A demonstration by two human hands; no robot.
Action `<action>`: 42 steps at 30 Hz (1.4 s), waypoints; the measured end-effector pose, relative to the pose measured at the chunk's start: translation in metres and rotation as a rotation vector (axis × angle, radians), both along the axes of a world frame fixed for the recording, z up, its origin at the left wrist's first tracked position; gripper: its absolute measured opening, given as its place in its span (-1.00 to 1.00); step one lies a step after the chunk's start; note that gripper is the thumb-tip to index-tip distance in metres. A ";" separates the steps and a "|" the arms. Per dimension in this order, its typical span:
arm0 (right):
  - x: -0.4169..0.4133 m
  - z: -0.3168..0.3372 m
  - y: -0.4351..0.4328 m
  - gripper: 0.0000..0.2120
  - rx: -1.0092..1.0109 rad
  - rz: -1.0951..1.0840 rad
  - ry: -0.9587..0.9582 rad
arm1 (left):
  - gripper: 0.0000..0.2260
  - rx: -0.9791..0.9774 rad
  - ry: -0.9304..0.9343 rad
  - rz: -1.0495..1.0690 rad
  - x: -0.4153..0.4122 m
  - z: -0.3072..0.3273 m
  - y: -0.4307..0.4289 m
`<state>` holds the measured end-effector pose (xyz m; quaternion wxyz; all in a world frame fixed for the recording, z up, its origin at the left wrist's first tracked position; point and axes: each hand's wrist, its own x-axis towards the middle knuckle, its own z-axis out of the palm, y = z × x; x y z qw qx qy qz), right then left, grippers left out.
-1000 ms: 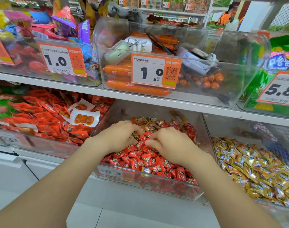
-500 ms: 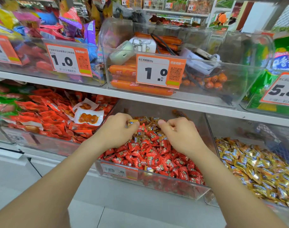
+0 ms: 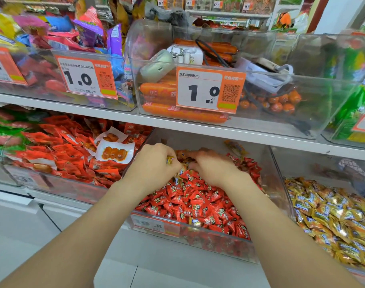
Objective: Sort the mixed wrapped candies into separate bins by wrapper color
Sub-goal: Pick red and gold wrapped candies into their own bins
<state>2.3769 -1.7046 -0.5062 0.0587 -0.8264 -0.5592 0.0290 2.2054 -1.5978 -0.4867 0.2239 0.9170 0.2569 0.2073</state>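
Note:
A clear middle bin on the lower shelf holds a heap of red-wrapped candies, with gold-wrapped candies mixed in toward the back. My left hand is closed in a fist over the heap, and a gold candy pokes out between its fingers. My right hand lies palm down beside it, fingertips dug in among the gold candies at the back; what they hold is hidden. To the right, another clear bin is full of gold-wrapped candies.
The bin at the left holds red snack packets. The upper shelf hangs low over my hands, carrying bins of orange sausages and mixed snack bags. White floor tiles lie below.
Both hands have moved from the middle of the red heap toward the back of the bin. My left hand has closed on a gold candy.

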 end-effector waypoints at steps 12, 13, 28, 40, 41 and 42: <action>0.013 0.002 -0.011 -0.81 -0.032 -0.065 0.222 | -0.75 0.139 0.296 -0.128 0.041 -0.027 0.013; 0.013 0.006 -0.017 -0.79 0.042 -0.083 0.284 | -0.80 0.124 0.281 -0.134 0.041 -0.027 0.015; -0.021 0.074 -0.155 -0.80 0.253 -0.424 1.431 | -0.91 -0.743 -0.124 -0.094 -0.021 0.035 -0.067; 0.068 0.025 -0.319 -0.58 0.103 -0.548 0.249 | -0.91 -0.361 -0.169 -0.485 0.042 0.052 -0.238; 0.069 0.026 -0.326 -0.59 0.188 -0.567 0.241 | -0.91 -0.304 -0.157 -0.519 0.056 0.050 -0.251; 0.071 0.026 -0.332 -0.61 0.288 -0.600 0.242 | -0.92 -0.241 -0.133 -0.541 0.073 0.047 -0.262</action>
